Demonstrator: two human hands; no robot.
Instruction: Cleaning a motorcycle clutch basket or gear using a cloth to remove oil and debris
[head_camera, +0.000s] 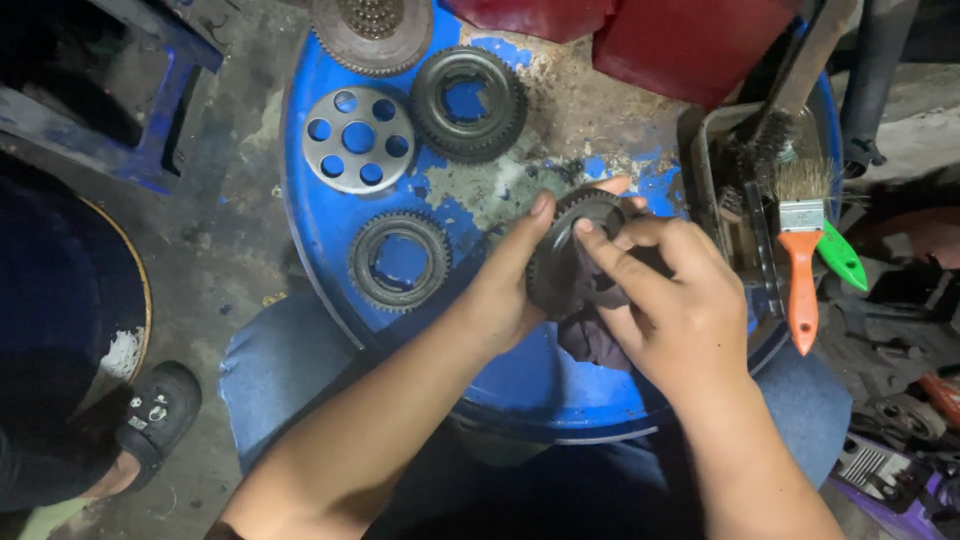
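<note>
Left hand (505, 290) grips the dark gear (580, 250) by its rim, tilted up over the blue drum (520, 380) so the right hand (665, 300), pinching a dark rag (590, 335), can rub inside its hub.

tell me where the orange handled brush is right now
In the head view the orange-handled brush is on the right, lying across the metal tray at the blue drum top's edge, beside a green-handled brush.
</note>
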